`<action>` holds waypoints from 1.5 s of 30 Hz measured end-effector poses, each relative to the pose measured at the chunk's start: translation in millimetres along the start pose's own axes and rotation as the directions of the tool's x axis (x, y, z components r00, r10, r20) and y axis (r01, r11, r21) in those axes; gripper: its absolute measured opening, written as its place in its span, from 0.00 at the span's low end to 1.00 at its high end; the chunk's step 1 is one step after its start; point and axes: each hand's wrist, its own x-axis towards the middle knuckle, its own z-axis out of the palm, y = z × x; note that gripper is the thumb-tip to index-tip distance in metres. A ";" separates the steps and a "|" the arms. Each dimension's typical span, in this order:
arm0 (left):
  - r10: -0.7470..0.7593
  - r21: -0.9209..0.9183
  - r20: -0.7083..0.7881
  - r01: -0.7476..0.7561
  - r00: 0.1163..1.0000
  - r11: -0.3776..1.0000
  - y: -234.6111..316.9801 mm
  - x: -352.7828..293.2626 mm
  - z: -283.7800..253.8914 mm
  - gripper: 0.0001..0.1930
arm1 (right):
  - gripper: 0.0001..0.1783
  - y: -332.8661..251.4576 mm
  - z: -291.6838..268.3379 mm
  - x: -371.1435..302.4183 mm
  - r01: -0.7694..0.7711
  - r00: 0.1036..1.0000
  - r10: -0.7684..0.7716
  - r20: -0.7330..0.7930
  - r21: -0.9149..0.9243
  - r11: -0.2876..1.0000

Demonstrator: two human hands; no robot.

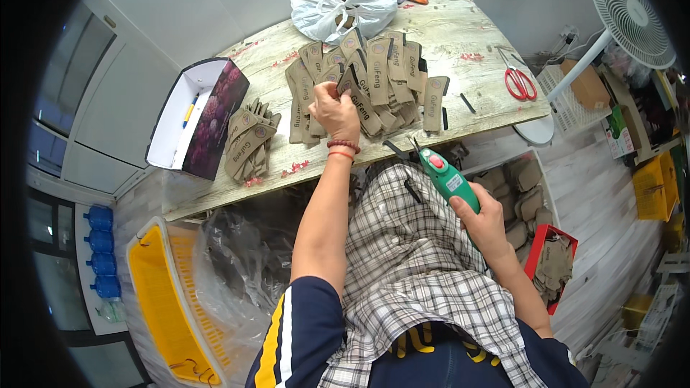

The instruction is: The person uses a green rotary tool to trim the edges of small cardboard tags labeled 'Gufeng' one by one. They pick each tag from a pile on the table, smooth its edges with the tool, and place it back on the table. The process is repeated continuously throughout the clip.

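Observation:
My left hand [335, 113] is closed in a pinch on the end of a tan printed fabric strip [361, 108], at the near edge of a pile of like strips [378, 68] on the table. My right hand [487, 221] is wrapped round a green handheld power tool [450, 182] with a red button and a narrow metal tip. That tip points up and left, just off the table's front edge, apart from the strip. A black scrap [394, 149] lies beside the tip, and another [412, 190] rests on the checked apron over my lap.
The worn wooden table [280, 154] also bears a small stack of strips [249, 145], an open box [201, 118], a tied white bag [343, 0] and red-handled scissors [519, 83]. A yellow basket [162, 302] stands below left, a red box [552, 266] below right, a fan [632, 11] beyond.

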 end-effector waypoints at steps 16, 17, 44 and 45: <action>-0.282 -0.714 0.578 0.642 0.766 0.279 93.2 -78.7 -62.9 0.02 | 0.23 -16.7 2.9 2.4 0.064 0.995 -0.062 -0.076 0.023 0.998; -0.278 -0.699 0.604 0.664 0.747 0.265 94.8 -82.1 -61.2 0.02 | 0.23 -13.4 2.7 2.0 0.075 0.994 -0.072 -0.087 0.029 0.997; -0.252 -0.649 0.681 0.726 0.687 0.226 88.7 -115.0 -67.1 0.03 | 0.23 -8.7 -7.2 1.2 0.058 0.994 -0.051 -0.099 0.066 0.996; -0.250 -0.643 0.684 0.729 0.685 0.235 89.3 -114.4 -68.0 0.03 | 0.23 -8.6 -6.4 0.9 0.072 0.992 -0.065 -0.108 0.061 0.996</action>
